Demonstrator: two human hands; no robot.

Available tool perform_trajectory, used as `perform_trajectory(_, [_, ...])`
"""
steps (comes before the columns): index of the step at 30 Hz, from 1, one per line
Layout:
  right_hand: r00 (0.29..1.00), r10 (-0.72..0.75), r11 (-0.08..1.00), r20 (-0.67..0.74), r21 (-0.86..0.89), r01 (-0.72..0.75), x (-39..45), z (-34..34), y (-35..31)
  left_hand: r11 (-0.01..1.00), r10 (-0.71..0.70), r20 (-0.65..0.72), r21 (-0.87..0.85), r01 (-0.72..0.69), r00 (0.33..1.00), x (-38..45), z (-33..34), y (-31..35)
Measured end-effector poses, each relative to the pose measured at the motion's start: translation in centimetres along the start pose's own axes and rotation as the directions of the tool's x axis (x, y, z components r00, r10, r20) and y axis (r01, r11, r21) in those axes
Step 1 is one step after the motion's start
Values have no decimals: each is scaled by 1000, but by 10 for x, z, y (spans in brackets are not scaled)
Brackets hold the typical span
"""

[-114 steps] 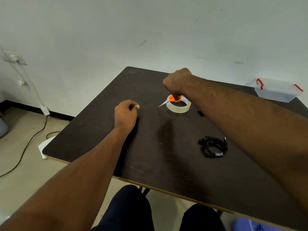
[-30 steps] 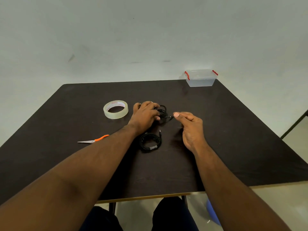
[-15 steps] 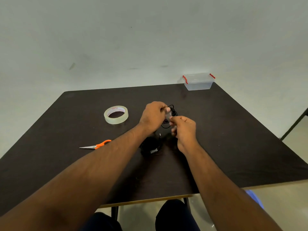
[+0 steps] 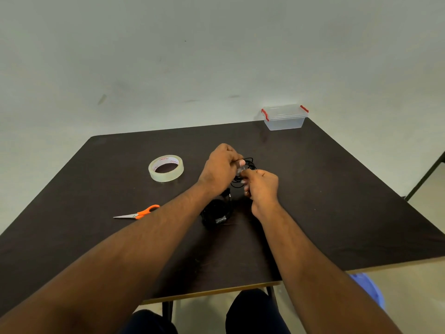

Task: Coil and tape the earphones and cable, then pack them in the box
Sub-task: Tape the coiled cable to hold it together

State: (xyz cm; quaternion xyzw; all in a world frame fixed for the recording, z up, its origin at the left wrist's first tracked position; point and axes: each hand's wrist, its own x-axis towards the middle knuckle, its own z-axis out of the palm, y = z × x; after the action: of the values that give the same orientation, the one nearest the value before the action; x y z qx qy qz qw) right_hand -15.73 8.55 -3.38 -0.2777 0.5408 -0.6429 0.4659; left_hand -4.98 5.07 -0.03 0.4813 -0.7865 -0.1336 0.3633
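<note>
Above the middle of the dark table point(image 4: 337, 201), my left hand point(image 4: 220, 166) and my right hand point(image 4: 262, 184) meet around a thin black earphone wire point(image 4: 250, 165), both pinching it. Its loops stick out between the fingers. A small clear strip, apparently tape, shows at the fingertips. A coiled black cable point(image 4: 216, 213) lies on the table just below my hands, partly hidden by my left wrist. The clear plastic box point(image 4: 284, 118) with red clips stands shut at the far right corner.
A roll of clear tape point(image 4: 166, 168) lies left of my hands. Orange-handled scissors point(image 4: 137, 213) lie nearer the left front. The table's front edge runs just above my knees. A blue object point(image 4: 368, 288) is on the floor at right.
My right hand put the scissors down and both hands came to the earphones. In the last second they lifted the wire off the table and closed together on it.
</note>
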Motion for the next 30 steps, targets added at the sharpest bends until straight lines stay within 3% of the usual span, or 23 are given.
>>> perform_trajectory(9, [999, 19, 999, -46, 48, -17, 2, 0, 3, 998, 26, 1, -52, -26, 1000, -9, 0, 6])
perform_trajectory(14, [997, -40, 996, 65, 82, 34, 0, -9, 9, 985, 15, 35, -170, -9, 999, -11, 0, 10])
perform_trajectory(20, [983, -35, 973, 182, 230, -8, 1, -21, 6, 955, -12, 117, -293, 46, 993, -5, -5, 11])
perform_trajectory(24, [969, -38, 966, 246, 256, -27, 1, -25, 5, 888, -44, 213, -439, 136, 976, -3, -10, 11])
perform_trajectory(30, [966, -19, 975, 260, 219, -39, 3, -26, 7, 927, -22, 201, -362, 95, 979, -2, -15, 6])
